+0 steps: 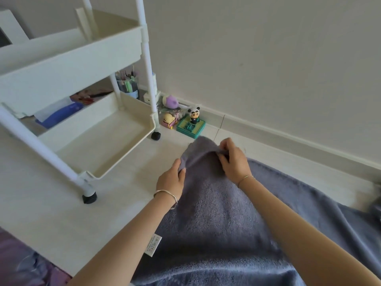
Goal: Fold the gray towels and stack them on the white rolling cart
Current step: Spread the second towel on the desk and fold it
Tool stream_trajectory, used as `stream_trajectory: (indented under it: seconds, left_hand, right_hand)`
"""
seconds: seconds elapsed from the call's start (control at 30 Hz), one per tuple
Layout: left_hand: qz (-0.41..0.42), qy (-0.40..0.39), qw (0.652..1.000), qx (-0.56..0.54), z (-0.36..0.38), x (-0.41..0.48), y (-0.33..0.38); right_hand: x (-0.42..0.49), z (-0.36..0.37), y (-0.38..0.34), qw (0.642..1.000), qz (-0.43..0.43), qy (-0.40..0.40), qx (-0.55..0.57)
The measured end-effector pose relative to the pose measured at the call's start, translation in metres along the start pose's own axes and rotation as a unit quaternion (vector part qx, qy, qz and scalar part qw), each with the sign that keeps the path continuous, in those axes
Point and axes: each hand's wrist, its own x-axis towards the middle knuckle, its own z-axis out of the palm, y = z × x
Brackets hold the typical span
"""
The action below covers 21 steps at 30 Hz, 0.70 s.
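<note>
A large gray towel [218, 219] lies spread over the pale floor, running from the bottom of the view toward the wall, with a white care label [153, 245] on its left edge. My left hand [172, 180] pinches the towel's far edge at its left end. My right hand [234, 159] grips the same edge further right, and the cloth is raised in a ridge between them. The white rolling cart [123, 141] stands to the left; its bottom tray is bare.
Small toys sit by the baseboard: a panda figure on a green base [191, 123], a purple plush [171, 102] and a pink one [169, 120]. A cup of pens [126, 83] stands behind the cart. More gray cloth [376, 209] shows at the right edge.
</note>
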Motion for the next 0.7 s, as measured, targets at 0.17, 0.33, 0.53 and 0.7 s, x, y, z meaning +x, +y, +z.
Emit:
stream_trajectory:
  seconds: [0.17,0.33,0.53,0.7]
  left_hand:
    - [-0.052,-0.007,0.998,-0.04,-0.008,0.016,0.0]
    - [-0.084,-0.02,0.995,0.043,-0.016,0.026,-0.009]
    - [-0.076,-0.045,0.995,0.047,-0.011,0.016,-0.024]
    - [-0.097,-0.068,0.993,-0.025,-0.01,0.021,-0.01]
  right_hand:
    - [0.019,0.026,0.002,0.976,0.112,-0.139,-0.128]
    - [0.026,0.034,-0.003,0.958,0.133,-0.149,-0.204]
    - [0.021,0.029,-0.005,0.963,0.113,-0.157,-0.187]
    - [0.019,0.023,-0.005,0.978,0.114,-0.091,-0.149]
